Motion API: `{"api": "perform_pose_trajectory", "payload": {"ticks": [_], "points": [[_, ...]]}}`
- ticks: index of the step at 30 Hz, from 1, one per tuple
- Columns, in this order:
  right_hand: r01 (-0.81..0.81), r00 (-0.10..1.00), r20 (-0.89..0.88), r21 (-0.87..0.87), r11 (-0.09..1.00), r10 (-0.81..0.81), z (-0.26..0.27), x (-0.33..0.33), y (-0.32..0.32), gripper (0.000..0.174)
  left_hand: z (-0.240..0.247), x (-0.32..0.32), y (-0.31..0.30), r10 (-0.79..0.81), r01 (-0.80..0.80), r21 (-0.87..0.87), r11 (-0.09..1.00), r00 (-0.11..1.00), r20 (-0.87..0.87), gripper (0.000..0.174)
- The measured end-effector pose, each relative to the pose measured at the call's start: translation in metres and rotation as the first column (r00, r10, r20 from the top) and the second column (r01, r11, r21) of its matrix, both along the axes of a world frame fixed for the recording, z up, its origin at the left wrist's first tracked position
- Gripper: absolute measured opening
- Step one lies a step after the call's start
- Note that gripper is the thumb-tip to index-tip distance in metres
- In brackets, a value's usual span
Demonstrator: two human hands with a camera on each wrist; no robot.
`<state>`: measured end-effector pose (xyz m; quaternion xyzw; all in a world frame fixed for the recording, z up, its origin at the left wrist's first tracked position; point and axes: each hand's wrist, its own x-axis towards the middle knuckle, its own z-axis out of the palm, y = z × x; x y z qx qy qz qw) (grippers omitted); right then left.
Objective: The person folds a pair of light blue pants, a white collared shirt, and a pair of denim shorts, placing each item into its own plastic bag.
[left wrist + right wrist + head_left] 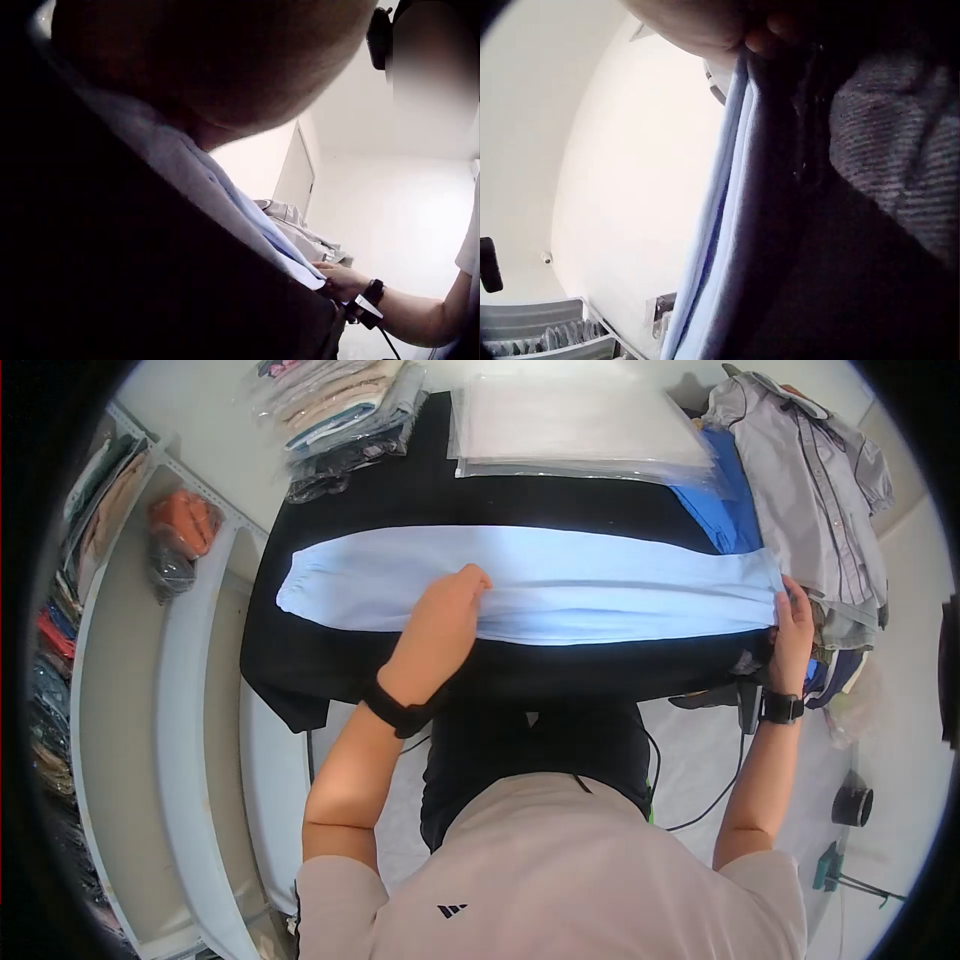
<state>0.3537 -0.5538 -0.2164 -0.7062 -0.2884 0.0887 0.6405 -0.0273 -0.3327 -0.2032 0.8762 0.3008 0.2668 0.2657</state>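
head view: a light blue garment [600, 585] lies across the black-covered table [320, 660], in the middle of the frame. its long axis runs left to right, with the rounded, gathered end pointing to the left of the frame and the other end at the table's right edge. the left hand [445, 615] rests on it near the middle, fingers mostly straight, pressing the cloth down and not gripping anything. the right hand [793, 625] has its fingers curled round the garment's right end. it looks to me already doubled lengthwise into one narrow strip and smoothed. it is at full length, so any folding across has not yet been done. clear bags [580, 420] sit at the top centre, a grey shirt [810, 470] at the upper right, packed clothes [340, 410] at the upper left and shelves [130, 660] down the left side.

left wrist view: the left hand [210, 60] fills the top of the frame. the garment [225, 202] runs away from it, down and to the right, to the right hand [341, 277] at its far end.

right wrist view: the right hand [705, 30] at the top pinches the blue layers [720, 225], which drop toward the lower left. grey fabric [900, 135] lies close on the right.
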Motion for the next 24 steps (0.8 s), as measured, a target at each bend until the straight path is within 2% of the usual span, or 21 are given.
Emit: {"api": "perform_pose_trajectory", "payload": {"ticks": [2, 6, 8, 9, 10, 11, 14, 15, 18, 20, 21, 23, 24], "points": [[0.03, 1.0, 0.002, 0.014, 0.999, -0.03, 0.003, -0.006, 0.001, 0.028, 0.005, 0.004, -0.005, -0.044, 0.044, 0.0, 0.999, 0.996, -0.079, 0.016], [0.096, 0.994, 0.046, -0.023, 0.995, -0.094, -0.002, -0.004, 0.002, 0.027, 0.014, 0.008, -0.012, -0.006, 0.017, 0.088, 0.996, 0.993, -0.119, 0.016], [0.095, 0.995, 0.042, -0.01, 0.995, -0.094, -0.003, -0.004, 0.003, 0.027, 0.012, 0.008, -0.008, 0.166, -0.141, 0.164, 0.976, 0.974, -0.155, 0.03], [0.102, 0.994, 0.046, 0.004, 0.995, -0.102, -0.004, -0.003, 0.003, 0.027, 0.012, 0.005, -0.007, 0.176, -0.148, 0.171, 0.974, 0.971, -0.162, 0.03], [0.109, 0.992, 0.066, -0.001, 0.994, -0.109, -0.005, -0.001, 0.003, 0.028, 0.013, 0.001, -0.006, 0.204, -0.156, 0.296, 0.942, 0.969, -0.14, 0.034], [0.104, 0.994, 0.011, -0.002, 0.995, -0.104, -0.001, -0.007, 0.003, 0.028, 0.013, -0.004, -0.006, 0.229, -0.163, 0.413, 0.896, 0.966, -0.116, 0.039], [0.078, 0.997, 0.026, 0.014, 0.997, -0.078, -0.009, 0.002, 0.001, 0.028, 0.02, -0.021, -0.01, 0.194, -0.144, 0.322, 0.936, 0.972, -0.129, 0.043], [0.121, 0.992, 0.043, -0.011, 0.993, -0.121, -0.007, -0.001, 0.002, 0.028, 0.025, -0.024, -0.012, 0.202, -0.149, 0.323, 0.935, 0.97, -0.137, 0.043], [0.125, 0.99, 0.06, 0.001, 0.992, -0.125, -0.006, -0.003, 0.004, 0.027, 0.034, -0.031, -0.015, 0.131, -0.093, 0.274, 0.957, 0.983, -0.126, 0.041], [0.13, 0.989, 0.072, -0.011, 0.991, -0.129, -0.007, -0.003, 0.005, 0.028, 0.029, -0.034, -0.012, -0.144, 0.192, 0.304, 0.933, 0.974, -0.172, 0.046], [0.144, 0.986, 0.089, -0.014, 0.989, -0.142, -0.007, -0.003, 0.005, 0.028, 0.024, -0.037, -0.012, -0.142, 0.19, 0.298, 0.936, 0.974, -0.174, 0.046], [0.132, 0.988, 0.084, -0.019, 0.991, -0.13, -0.014, 0.004, 0.004, 0.028, 0.008, -0.041, -0.012, -0.301, 0.344, 0.216, 0.914, 0.931, -0.207, 0.042], [0.139, 0.979, 0.146, 0.021, 0.99, -0.14, -0.018, 0.008, 0.006, 0.028, 0.003, -0.041, -0.012, -0.305, 0.336, 0.219, 0.916, 0.939, -0.16, 0.038]]}}
